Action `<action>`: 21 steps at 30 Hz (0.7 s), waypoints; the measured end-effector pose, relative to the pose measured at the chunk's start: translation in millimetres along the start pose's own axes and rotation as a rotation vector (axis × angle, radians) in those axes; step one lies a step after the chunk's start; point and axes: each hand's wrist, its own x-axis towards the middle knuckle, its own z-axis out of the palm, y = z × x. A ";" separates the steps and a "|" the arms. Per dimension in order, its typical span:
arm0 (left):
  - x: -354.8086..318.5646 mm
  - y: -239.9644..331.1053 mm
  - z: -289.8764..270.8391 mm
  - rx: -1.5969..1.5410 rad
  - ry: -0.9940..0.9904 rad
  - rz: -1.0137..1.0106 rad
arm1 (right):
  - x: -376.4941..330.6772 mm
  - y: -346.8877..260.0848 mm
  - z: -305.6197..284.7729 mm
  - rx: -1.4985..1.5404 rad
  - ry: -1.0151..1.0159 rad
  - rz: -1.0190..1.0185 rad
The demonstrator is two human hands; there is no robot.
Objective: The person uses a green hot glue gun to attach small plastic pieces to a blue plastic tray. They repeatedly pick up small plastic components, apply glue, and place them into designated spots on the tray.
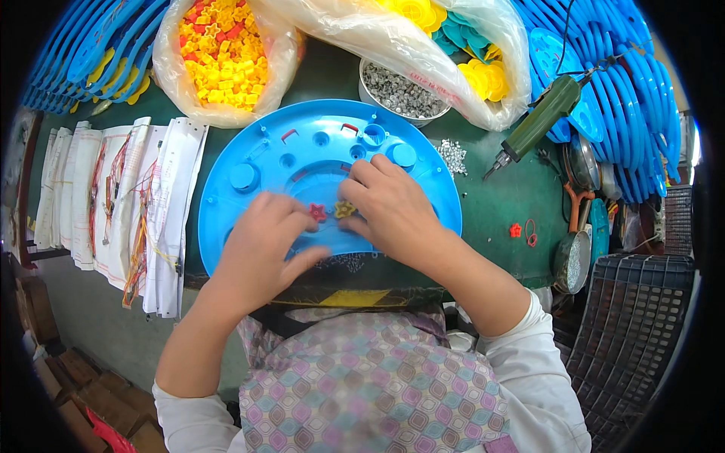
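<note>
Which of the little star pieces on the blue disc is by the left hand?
The red star, at the left hand fingertips; the yellow star sits beside the right hand.

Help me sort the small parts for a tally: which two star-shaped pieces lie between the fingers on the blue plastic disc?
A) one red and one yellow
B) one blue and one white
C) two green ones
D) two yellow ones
A: on the blue disc, a red star sits at the left hand fingertips and a yellow star under the right hand fingers.
</note>
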 end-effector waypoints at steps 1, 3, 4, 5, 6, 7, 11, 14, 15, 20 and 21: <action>-6.1 -0.5 -0.2 0.004 -0.001 0.014 | 0.1 -0.8 -0.8 0.011 0.014 -0.006; -15.0 -1.7 -0.4 0.011 -0.003 0.041 | 0.0 -2.5 -2.7 0.032 0.042 -0.017; -16.0 -1.4 1.2 0.018 0.014 0.036 | -2.0 -1.5 -2.5 0.025 0.041 -0.052; -16.4 -1.2 2.7 0.024 0.031 0.030 | -4.7 0.2 -2.7 0.017 0.040 -0.087; -16.8 -1.0 4.0 0.031 0.048 0.024 | -7.4 1.4 -2.5 0.010 0.039 -0.122; -16.7 -0.6 4.1 0.025 0.054 0.021 | -10.2 1.8 -1.8 0.049 0.060 -0.122; -19.1 -1.5 6.7 0.022 0.100 0.021 | -24.2 -3.1 -11.8 0.214 0.092 -0.261; -20.8 -1.5 8.8 0.033 0.120 0.042 | -42.8 -8.5 -11.5 0.005 0.006 -0.391; -21.0 -0.8 9.2 0.036 0.122 0.051 | -46.5 -10.4 -7.4 -0.099 0.013 -0.396; -25.4 9.9 20.5 0.302 0.298 0.205 | -51.8 -12.0 3.2 -0.228 -0.008 -0.382; -27.6 17.4 24.8 0.404 0.367 0.273 | -52.1 -10.5 1.6 -0.174 -0.006 -0.382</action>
